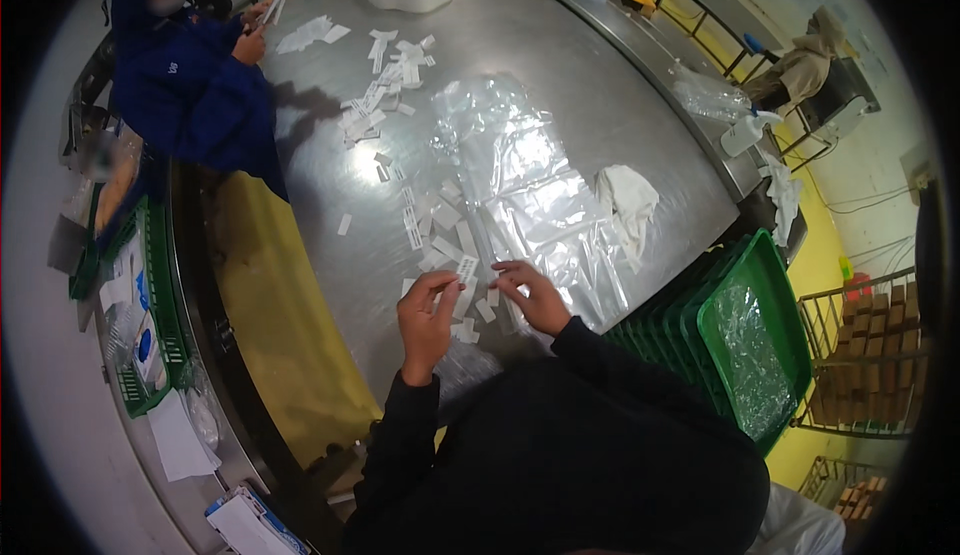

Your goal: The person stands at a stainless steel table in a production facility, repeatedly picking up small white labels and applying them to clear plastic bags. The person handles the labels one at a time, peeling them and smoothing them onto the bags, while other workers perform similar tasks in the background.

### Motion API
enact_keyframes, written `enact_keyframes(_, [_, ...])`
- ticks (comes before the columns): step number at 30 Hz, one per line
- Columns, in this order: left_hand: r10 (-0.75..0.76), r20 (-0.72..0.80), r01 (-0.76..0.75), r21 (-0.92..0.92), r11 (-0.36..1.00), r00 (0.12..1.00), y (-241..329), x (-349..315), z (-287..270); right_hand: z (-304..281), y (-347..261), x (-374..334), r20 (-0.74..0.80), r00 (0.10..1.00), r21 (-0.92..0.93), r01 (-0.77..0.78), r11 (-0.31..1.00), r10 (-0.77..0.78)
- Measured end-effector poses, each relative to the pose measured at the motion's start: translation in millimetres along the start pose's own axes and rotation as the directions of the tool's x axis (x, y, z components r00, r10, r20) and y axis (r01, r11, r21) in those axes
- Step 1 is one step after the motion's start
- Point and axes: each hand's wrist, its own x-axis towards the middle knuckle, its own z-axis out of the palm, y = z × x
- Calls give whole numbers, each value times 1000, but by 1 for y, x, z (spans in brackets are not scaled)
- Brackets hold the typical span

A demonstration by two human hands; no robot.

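My left hand (427, 322) is closed, pinching a small white printed label (467, 270) upright between thumb and fingertips. Just right of it, my right hand (538, 298) reaches in with bent fingers, their tips apart and nothing visible between them. Its fingertips hover by the edge of the clear plastic bags (525, 175), which lie flat in a glossy layer on the steel table (610, 105). Loose white labels (440, 220) are scattered under and around both hands. A bigger heap of labels (375, 100) lies farther up the table.
A person in blue (195, 90) stands at the far left, holding white strips. A white cloth (628, 205) lies right of the bags. Stacked green crates (755, 345) stand at the right; another green crate (150, 305) is at the left. A spray bottle (745, 133) stands at the far right.
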Motion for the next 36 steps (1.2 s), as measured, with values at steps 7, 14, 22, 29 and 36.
enact_keyframes(7, [138,326,-252,342,905,935,4,-2,28,-46,-31,5,120,954,305,-300,904,276])
enact_keyframes(14, [-36,294,-111,467,877,955,-52,-6,43,-100,55,-16,-328,923,-89,-242,966,201])
enact_keyframes(22, [168,637,-559,482,674,752,-114,16,108,-120,125,-2,-383,911,-241,-258,936,153])
enact_keyframes(29, [75,681,-595,575,562,729,-124,14,113,-116,132,-1,-411,907,-310,-234,921,92])
enact_keyframes(36, [22,660,-612,684,398,751,-128,16,132,-110,127,2,-449,891,-490,-313,814,72])
